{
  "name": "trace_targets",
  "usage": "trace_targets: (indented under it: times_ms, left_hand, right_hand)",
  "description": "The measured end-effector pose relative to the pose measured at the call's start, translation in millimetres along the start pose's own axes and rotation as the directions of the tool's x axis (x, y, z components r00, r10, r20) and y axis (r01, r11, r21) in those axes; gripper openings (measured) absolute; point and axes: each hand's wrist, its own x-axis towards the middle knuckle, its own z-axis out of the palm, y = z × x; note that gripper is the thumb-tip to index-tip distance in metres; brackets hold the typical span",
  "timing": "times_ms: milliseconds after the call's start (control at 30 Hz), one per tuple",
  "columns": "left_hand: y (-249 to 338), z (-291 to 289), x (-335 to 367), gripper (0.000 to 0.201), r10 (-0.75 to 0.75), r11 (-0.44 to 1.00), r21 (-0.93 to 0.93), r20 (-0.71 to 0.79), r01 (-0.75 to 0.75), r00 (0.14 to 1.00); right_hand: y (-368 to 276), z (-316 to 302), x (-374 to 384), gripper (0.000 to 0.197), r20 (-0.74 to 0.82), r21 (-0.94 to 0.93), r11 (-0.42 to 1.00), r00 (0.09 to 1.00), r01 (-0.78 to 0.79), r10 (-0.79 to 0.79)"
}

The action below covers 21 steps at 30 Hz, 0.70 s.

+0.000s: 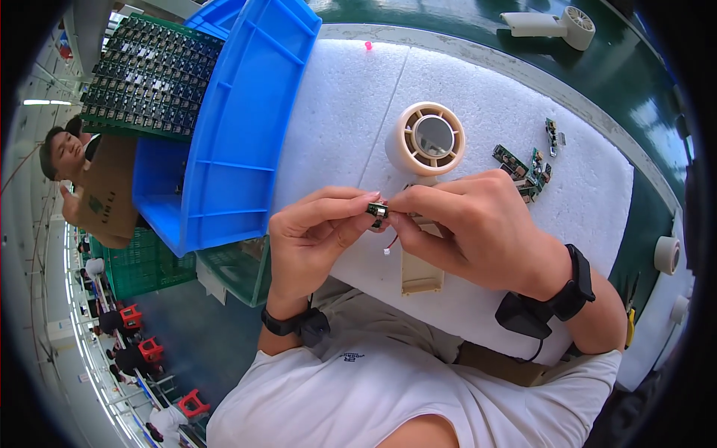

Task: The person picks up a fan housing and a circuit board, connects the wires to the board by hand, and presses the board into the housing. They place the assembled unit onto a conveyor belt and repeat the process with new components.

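Observation:
Between the fingertips of both my hands is a small green circuit board (379, 211) with a silvery part on it. My left hand (314, 231) pinches its left side, and my right hand (470, 228) grips it from the right, hiding much of it. A thin red wire with a white connector (387, 252) hangs below the board. Under my right hand lies a cream handheld fan: its round head (431, 140) shows above, its open handle casing (422, 278) below. My hand covers the part between them.
White foam (336, 112) covers the work surface. Several small circuit boards (532, 173) lie at right. A blue bin (250, 127) stands at left with board panels (153, 78) on it. A white fan (556, 26) lies at the far right, and a person holds a brown box (110, 190) beyond the bin.

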Motion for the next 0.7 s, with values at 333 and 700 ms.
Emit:
trace_targets:
  times_ms: [333, 700]
  left_hand:
    - [-6, -18, 7, 0.025, -0.076, 0.986, -0.137, 0.137, 0.095, 0.988]
    - [-5, -7, 5, 0.03, 0.042, 0.999, 0.015, 0.084, -0.044, 0.996]
  right_hand:
    - [6, 4, 0, 0.008, -0.004, -0.036, 0.997, 0.998, 0.063, -0.064]
    - [7, -1, -2, 0.011, 0.052, -0.009, 0.999, 0.998, 0.039, -0.039]
